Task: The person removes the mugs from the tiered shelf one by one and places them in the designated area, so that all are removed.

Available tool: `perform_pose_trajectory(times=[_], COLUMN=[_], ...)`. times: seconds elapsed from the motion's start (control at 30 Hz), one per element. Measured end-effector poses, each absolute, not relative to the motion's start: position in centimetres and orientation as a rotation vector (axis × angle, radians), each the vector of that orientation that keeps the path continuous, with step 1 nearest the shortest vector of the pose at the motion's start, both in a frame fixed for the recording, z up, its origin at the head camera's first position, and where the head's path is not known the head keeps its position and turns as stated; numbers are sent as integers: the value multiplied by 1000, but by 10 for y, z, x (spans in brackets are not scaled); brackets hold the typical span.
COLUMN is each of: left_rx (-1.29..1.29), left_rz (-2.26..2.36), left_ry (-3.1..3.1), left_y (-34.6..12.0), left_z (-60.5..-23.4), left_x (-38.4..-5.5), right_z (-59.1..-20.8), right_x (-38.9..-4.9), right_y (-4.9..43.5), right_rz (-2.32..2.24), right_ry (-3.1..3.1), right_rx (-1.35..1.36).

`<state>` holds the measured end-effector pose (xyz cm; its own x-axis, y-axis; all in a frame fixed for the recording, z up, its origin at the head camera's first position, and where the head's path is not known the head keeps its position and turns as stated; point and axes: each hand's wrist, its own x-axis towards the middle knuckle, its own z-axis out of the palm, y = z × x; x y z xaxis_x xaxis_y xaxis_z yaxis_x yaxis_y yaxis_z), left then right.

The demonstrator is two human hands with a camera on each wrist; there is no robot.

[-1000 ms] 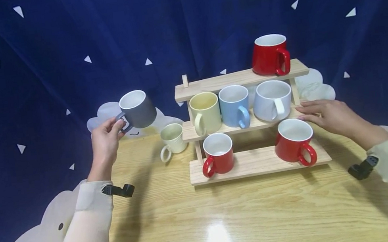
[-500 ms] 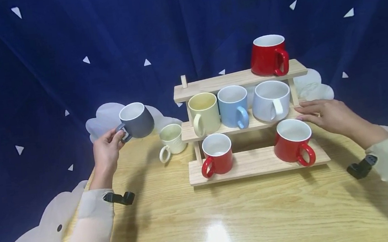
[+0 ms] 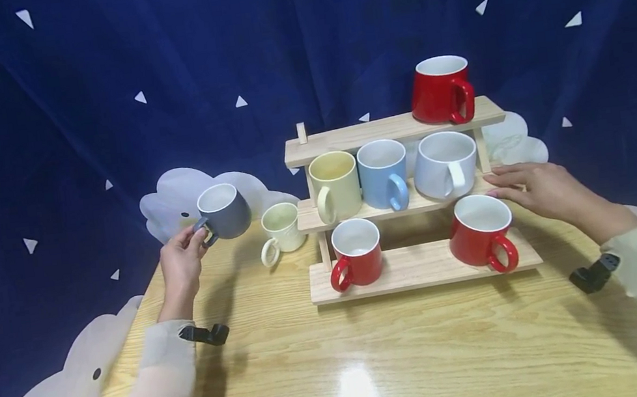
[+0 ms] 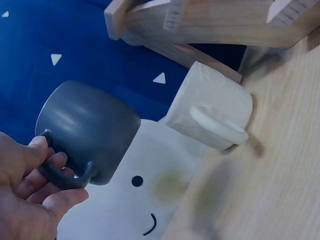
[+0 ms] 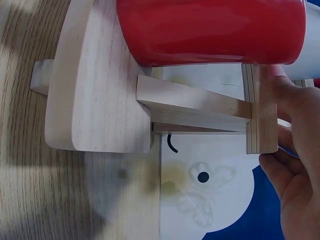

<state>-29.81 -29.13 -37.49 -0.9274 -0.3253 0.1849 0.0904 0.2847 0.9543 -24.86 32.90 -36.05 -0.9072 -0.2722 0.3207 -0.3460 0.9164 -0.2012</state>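
My left hand pinches the handle of a dark grey mug with a white inside. In the left wrist view the grey mug hangs clear of the table, fingers and thumb around its handle. A cream mug stands on the table to its right, against the left side of a three-tier wooden rack. At the rack's right end, my right hand grips the end of the middle shelf, thumb and fingers on either side of the board.
The top shelf bears a red mug. Yellow, light blue and white mugs share the middle shelf. On the bottom shelf stand two red mugs, one left and one right. A blue curtain hangs behind.
My left hand has lowered the grey mug toward the table, left of the cream mug. The right hand keeps its place at the rack.
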Motion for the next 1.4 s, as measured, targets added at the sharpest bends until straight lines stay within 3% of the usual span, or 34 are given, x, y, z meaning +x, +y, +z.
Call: perform_pose_trajectory(times=[0.77, 1.4], left_rx=[341, 324], left_rz=[-1684, -1749], left_ry=[-2248, -2195], left_y=[-296, -282], left_z=[-432, -459], left_x=[-304, -303], right_z=[-367, -363], right_x=[-250, -248], right_y=[328, 329], right_rz=[380, 374], right_ry=[-2783, -2767], right_rx=[455, 457])
